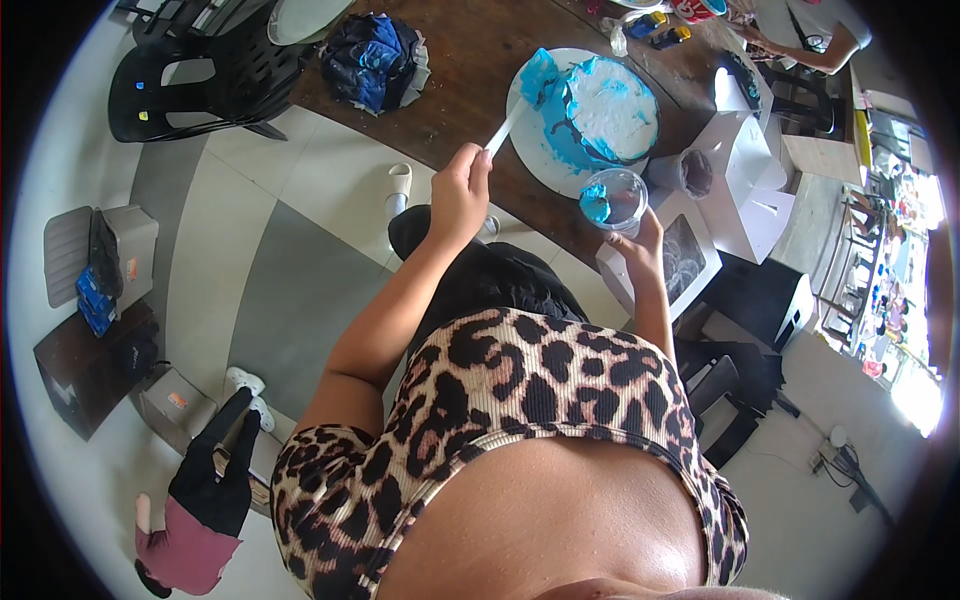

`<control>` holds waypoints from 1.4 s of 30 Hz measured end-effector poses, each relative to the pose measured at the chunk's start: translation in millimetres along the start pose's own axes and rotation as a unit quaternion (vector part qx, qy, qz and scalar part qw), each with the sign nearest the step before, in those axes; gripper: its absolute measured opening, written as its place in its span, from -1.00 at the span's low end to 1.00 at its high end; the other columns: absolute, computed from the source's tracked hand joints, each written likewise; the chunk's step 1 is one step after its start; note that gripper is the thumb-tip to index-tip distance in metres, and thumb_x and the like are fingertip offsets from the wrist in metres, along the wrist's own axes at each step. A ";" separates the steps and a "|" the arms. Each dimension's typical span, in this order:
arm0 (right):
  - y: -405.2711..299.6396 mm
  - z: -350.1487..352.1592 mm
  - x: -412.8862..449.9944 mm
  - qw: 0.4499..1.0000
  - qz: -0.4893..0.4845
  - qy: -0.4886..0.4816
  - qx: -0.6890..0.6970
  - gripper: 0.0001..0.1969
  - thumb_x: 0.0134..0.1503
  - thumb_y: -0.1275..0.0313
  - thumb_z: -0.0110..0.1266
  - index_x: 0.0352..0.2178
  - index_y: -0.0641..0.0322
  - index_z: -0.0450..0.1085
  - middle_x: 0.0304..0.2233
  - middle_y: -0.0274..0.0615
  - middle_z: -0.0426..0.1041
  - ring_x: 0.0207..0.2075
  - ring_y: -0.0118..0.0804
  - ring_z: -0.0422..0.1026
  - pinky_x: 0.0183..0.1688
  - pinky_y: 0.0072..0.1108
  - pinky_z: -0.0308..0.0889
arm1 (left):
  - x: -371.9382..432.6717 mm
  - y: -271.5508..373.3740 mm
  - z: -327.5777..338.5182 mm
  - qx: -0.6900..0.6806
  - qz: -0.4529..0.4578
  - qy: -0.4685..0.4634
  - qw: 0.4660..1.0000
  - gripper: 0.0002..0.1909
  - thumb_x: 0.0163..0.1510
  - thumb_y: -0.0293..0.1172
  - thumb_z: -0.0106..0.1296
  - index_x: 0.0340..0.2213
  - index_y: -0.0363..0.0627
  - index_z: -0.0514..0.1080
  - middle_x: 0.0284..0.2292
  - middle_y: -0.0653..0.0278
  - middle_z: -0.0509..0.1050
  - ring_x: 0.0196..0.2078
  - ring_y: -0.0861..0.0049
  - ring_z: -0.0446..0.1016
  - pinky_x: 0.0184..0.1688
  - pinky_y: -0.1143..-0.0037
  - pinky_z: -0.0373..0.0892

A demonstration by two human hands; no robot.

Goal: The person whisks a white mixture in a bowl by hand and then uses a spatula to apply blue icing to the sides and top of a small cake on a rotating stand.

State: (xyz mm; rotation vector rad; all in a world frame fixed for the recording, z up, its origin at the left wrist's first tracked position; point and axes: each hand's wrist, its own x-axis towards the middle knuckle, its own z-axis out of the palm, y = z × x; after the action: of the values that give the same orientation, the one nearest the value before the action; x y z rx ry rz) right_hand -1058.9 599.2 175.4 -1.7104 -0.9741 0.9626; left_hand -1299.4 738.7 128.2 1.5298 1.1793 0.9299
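Note:
In the head view, my left hand (pixel 461 195) grips the white handle of a spatula (pixel 504 129). Blue frosting thickly coats the spatula's blade, which is at the left side of a round cake (pixel 611 109). White frosting with blue patches covers the cake's top, and dark cake shows low on its side. Under it, a round white cake board (pixel 529 161) is smeared with blue. My right hand (pixel 639 244) holds a clear plastic cup (pixel 626 196) by its lower part, near the board's front edge. A lump of blue frosting clings inside the cup.
The brown wooden table (pixel 450 97) also bears a crumpled dark-blue stained bundle (pixel 375 64), small bottles (pixel 660 31) and another plastic cup (pixel 686 172). White cake boxes (pixel 742 187) crowd the right. Black plastic chairs (pixel 217 82) stand left; another person's arm (pixel 814 56) shows far right.

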 end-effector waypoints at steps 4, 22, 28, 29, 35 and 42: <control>2.2 1.2 -7.4 0.999 0.013 0.009 0.043 -0.17 -0.37 0.15 0.49 -0.09 0.41 0.32 -0.14 -0.19 0.42 -0.10 -0.37 0.38 0.02 -0.51 0.24 | 2.6 7.6 -9.5 -0.080 -0.007 -0.007 0.997 -0.73 0.23 -0.32 -0.14 -0.50 -0.22 0.34 -0.72 0.47 0.17 -0.67 0.80 0.12 -0.62 0.63 0.06; 12.4 -2.4 15.1 0.996 -0.051 -0.027 0.069 -0.18 -0.37 0.18 0.50 -0.12 0.47 0.31 0.17 -0.02 0.13 -0.02 -0.24 0.37 0.06 -0.43 0.25 | 4.9 -4.3 -37.7 -0.182 -0.075 -0.028 0.980 -0.71 0.22 -0.32 -0.12 -0.54 -0.21 0.33 -0.72 0.51 0.16 -0.67 0.85 0.10 -0.62 0.65 0.03; 2.7 -4.2 22.8 0.996 -0.054 -0.018 0.075 -0.21 -0.39 0.18 0.49 -0.15 0.46 0.36 0.27 0.03 -0.09 0.12 -0.23 0.25 0.10 -0.44 0.20 | 7.2 -16.5 -35.1 -0.022 0.013 0.075 0.997 -0.77 0.20 -0.35 -0.11 -0.47 -0.24 0.35 -0.69 0.23 0.34 -0.67 0.44 0.31 -0.57 0.49 0.21; 2.7 -9.9 27.1 0.998 -0.054 -0.013 0.043 -0.22 -0.39 0.16 0.48 -0.15 0.45 0.36 0.27 0.05 -0.11 0.17 -0.22 0.18 0.12 -0.43 0.18 | 9.2 -12.6 -29.2 0.019 0.021 0.077 0.997 -0.79 0.19 -0.35 -0.11 -0.44 -0.24 0.34 -0.59 0.03 0.42 -0.55 0.08 0.42 -0.51 0.35 0.28; 5.6 -21.1 45.5 0.996 -0.072 -0.040 -0.034 -0.23 -0.40 0.00 0.42 -0.22 0.38 0.44 0.27 0.13 -0.11 0.28 -0.14 -0.02 0.19 -0.37 0.07 | 3.8 -6.4 -5.8 0.150 0.013 0.017 0.988 -0.84 0.18 -0.38 -0.11 -0.46 -0.15 0.27 -0.68 -0.04 0.39 -0.57 -0.08 0.40 -0.57 0.14 0.25; 4.8 -11.1 45.5 0.992 -0.079 -0.096 -0.003 -0.27 -0.40 0.11 0.46 -0.20 0.36 0.43 0.30 0.06 -0.22 0.29 -0.06 -0.05 0.21 -0.32 0.01 | -7.1 -25.9 -0.5 -0.079 -0.103 -0.078 0.988 -0.86 0.19 -0.41 -0.14 -0.42 -0.19 0.27 -0.71 0.23 0.32 -0.62 0.42 0.33 -0.56 0.45 0.22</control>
State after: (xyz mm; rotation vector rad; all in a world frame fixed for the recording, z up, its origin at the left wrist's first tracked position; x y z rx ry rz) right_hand -1030.6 635.5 165.7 -1.5407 -1.2200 1.0344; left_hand -1307.9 733.8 103.1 1.3018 1.1009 0.7331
